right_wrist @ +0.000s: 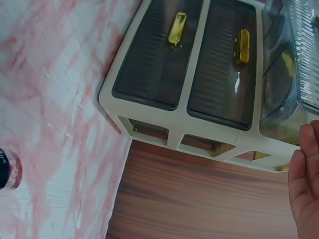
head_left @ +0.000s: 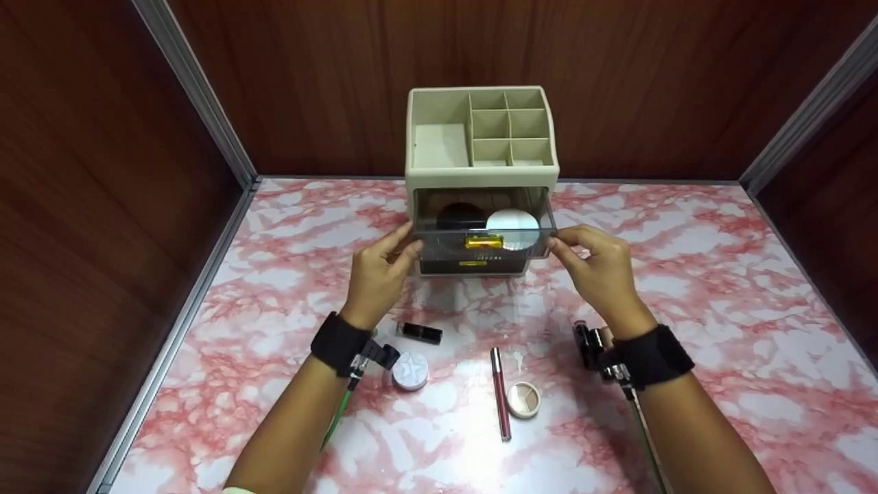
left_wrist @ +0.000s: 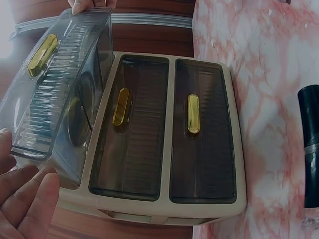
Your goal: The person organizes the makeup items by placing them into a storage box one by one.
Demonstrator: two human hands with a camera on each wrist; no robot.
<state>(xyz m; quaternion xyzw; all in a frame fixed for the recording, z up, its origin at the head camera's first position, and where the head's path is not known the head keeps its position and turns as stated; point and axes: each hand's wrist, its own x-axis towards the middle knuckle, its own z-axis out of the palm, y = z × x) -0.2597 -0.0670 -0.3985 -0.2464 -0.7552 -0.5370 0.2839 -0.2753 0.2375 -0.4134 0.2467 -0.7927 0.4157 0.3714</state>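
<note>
My left hand (head_left: 378,274) and right hand (head_left: 603,267) pinch opposite front corners of the drawer (head_left: 439,245), fingers barely parted — even force should prevent jamming.

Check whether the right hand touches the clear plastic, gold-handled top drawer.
Touching: left wrist view shows the right hand gripping the drawer by its end.

Right hand (right_wrist: 306,181) at the pulled-out clear drawer (right_wrist: 305,55); 2 closed dark drawers (right_wrist: 152,64) with gold handles (right_wrist: 177,29) beside it
</note>
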